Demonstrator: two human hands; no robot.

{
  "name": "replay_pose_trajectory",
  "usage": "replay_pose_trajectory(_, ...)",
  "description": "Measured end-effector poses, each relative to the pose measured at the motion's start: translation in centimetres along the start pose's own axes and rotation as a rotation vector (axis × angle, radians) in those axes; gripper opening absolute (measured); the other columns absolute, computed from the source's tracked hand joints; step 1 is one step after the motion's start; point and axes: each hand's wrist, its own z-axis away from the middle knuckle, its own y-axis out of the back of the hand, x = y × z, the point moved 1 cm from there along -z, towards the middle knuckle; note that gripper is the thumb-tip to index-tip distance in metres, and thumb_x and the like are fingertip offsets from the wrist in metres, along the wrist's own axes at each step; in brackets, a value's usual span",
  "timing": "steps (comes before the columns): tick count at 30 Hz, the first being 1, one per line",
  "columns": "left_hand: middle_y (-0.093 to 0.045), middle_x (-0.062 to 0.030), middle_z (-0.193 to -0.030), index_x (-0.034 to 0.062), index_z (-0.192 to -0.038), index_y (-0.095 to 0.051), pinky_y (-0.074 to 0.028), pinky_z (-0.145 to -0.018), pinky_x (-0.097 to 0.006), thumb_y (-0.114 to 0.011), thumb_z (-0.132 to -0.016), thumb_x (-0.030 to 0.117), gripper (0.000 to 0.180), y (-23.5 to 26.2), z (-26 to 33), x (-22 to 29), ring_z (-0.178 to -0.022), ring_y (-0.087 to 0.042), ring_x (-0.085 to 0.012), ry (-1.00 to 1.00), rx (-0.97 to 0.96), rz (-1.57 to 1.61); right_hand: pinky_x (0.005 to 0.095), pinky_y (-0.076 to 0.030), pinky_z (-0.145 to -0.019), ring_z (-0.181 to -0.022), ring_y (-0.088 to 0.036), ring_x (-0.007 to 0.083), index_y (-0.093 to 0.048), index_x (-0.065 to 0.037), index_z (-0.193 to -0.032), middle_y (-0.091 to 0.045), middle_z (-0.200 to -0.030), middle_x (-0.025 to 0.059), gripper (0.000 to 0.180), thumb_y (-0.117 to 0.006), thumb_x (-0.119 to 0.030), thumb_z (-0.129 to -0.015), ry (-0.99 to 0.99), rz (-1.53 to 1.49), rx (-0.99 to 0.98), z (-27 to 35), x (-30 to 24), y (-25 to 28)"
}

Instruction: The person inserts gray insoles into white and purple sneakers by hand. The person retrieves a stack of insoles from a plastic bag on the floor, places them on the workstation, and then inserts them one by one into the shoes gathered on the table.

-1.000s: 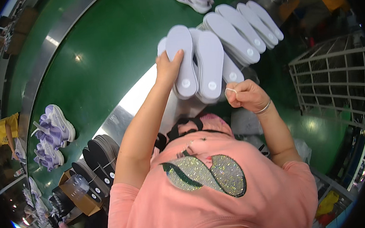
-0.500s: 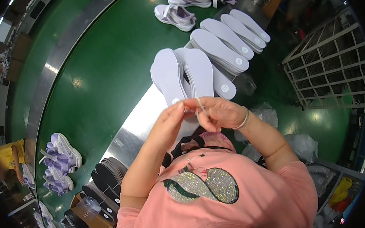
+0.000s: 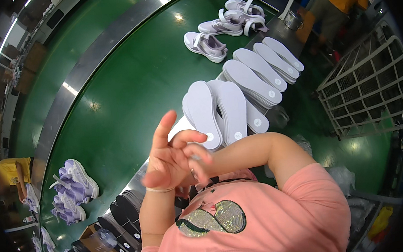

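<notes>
My left hand (image 3: 173,159) is raised, fingers spread and slightly curled, palm toward me, holding nothing. A thin pale band (image 3: 160,190) circles its wrist. My right forearm crosses in front of my chest, and my right hand (image 3: 186,182) is at the left wrist, mostly hidden behind the left hand. Its fingers do not show well enough to read. Just beyond both hands, stacks of white insoles (image 3: 202,111) lie on a metal ledge, each with a round white label at the heel. More insole stacks (image 3: 250,82) continue to the far right.
Lilac-white shoes (image 3: 207,45) stand on the green surface beyond the insoles; purple-white shoes (image 3: 74,188) sit at left. Black insoles (image 3: 125,208) and a cardboard box (image 3: 102,250) are at lower left. A white wire cage (image 3: 364,89) stands at right. Co-workers in yellow are at left and upper right.
My hands have come apart from their meeting over the insoles, where they held a thin pale band. The left hand has opened; the right arm has swung left across to the left wrist.
</notes>
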Motion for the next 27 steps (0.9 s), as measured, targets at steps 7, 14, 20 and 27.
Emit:
replay_pose_trajectory(7,-0.057,-0.0110,-0.093,0.0008,-0.104,-0.052,-0.044,-0.075,-0.026,-0.054,-0.078,0.005,0.026,7.6,5.0,1.0,-0.083,-0.056,-0.0170,-0.140,0.900,-1.626,0.0297,-0.045,-0.053,-0.058,-0.054,0.0180,-0.056,-0.004,-0.089,-0.058,-0.071,0.0084,0.023,-0.052,-0.023,-0.077,0.238,0.706,0.125,3.3,-5.2,7.5)
replay_pose_trajectory(14,-0.049,-0.0182,-0.111,-0.0004,-0.110,-0.047,-0.031,-0.090,-0.038,-0.055,-0.076,0.025,0.043,15.7,16.5,-3.9,-0.105,-0.043,-0.0307,0.636,1.116,-1.996,0.0422,-0.041,-0.078,-0.104,-0.043,0.0265,-0.059,-0.012,-0.094,-0.049,-0.105,0.0092,0.027,-0.059,-0.023,-0.069,-0.228,1.531,1.412,10.2,-10.8,31.5)
replay_pose_trajectory(20,0.001,-0.0226,-0.138,0.0065,-0.134,-0.011,-0.002,-0.094,-0.060,-0.047,-0.072,0.056,0.087,16.1,19.8,-7.0,-0.127,0.006,-0.0378,1.267,1.032,-1.961,0.0432,-0.035,-0.090,-0.112,-0.036,0.0287,-0.059,-0.022,-0.100,-0.043,-0.113,0.0090,0.037,-0.062,-0.031,-0.064,-0.714,1.501,1.230,12.1,-10.5,39.6)
replay_pose_trajectory(27,0.004,-0.0211,-0.138,0.0096,-0.135,-0.010,0.002,-0.096,-0.056,-0.047,-0.071,0.057,0.088,15.4,19.6,-5.8,-0.127,0.007,-0.0370,1.303,1.061,-1.842,0.0483,-0.026,-0.094,-0.109,-0.039,0.0376,-0.044,-0.012,-0.117,-0.042,-0.118,0.0213,0.059,-0.058,-0.041,-0.068,-0.432,1.796,1.161,18.7,-7.5,55.3)
